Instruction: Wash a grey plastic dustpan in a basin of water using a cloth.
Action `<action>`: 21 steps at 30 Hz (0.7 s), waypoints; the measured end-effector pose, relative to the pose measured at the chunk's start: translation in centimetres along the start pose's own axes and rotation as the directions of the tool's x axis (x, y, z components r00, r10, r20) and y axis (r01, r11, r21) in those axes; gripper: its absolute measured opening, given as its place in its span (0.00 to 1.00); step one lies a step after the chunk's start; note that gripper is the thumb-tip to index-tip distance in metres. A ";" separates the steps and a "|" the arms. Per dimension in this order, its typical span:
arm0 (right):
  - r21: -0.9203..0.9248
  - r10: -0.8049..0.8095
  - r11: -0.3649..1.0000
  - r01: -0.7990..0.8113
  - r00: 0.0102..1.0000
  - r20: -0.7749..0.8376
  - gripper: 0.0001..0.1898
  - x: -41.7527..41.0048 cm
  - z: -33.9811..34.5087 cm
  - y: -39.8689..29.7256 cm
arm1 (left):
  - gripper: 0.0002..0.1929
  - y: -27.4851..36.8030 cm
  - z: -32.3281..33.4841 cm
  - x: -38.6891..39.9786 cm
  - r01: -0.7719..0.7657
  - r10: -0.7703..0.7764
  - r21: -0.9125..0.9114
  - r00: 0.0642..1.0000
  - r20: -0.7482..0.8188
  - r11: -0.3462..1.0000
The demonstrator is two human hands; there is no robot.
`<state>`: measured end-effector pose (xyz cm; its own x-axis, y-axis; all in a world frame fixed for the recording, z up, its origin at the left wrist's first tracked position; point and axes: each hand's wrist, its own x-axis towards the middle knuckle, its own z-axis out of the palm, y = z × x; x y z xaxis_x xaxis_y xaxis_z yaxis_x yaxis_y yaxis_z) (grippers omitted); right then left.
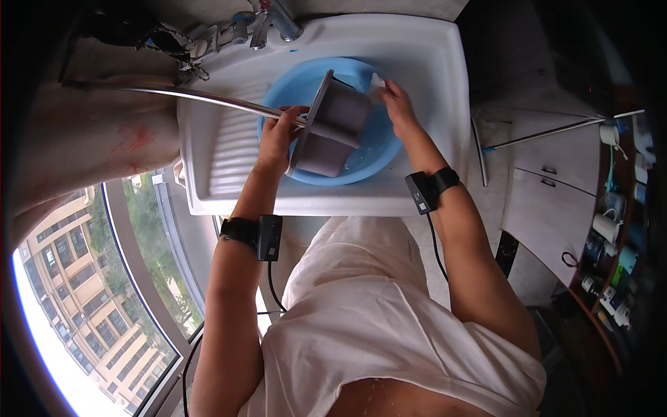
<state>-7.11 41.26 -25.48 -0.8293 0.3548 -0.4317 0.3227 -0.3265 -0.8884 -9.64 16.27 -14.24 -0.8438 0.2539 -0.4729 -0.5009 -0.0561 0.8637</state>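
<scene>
My left hand [281,130] grips a grey-brown plastic dustpan [338,112] where its long metal pole [208,96] meets the back. The pan is tipped over a light-blue plastic basin [281,83], with its two hollows turned to the right. Some water shows in the basin, which sits in a white ceramic laundry sink [432,52]. Just right of the pan, over the basin's rim, my right hand [399,107] pinches a small whitish piece [377,81], perhaps a cloth or tissue. Its exact kind is unclear.
A ridged washboard [234,151] forms the sink's left side, below a chrome faucet [276,23]. The pole reaches left toward a curtain [130,130] and window. At right, a long-handled floor tool [542,135] leans near cabinets [552,208] and a cluttered shelf [599,307].
</scene>
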 end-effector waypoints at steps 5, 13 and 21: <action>0.003 -0.211 0.974 0.227 0.901 0.380 0.19 -4.1 1.8 -5.4 | 0.16 0.0 1.3 0.9 0.004 -0.004 0.020 1.000 0.001 1.000; -0.333 -0.115 0.911 0.243 0.926 0.361 0.37 -0.2 2.2 -5.2 | 0.15 -0.3 2.7 2.5 0.049 -0.050 -0.006 0.998 -0.033 0.999; -0.455 -0.229 0.780 0.429 0.873 0.431 0.20 -1.0 2.9 -5.5 | 0.16 -0.8 2.6 3.1 0.011 -0.008 0.033 0.997 -0.073 0.999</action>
<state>-9.40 40.15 -19.73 -0.9943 0.0065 -0.1061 0.1033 0.2959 -0.9496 -11.30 19.56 -15.96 -0.8513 0.1833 -0.4915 -0.5034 -0.0217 0.8638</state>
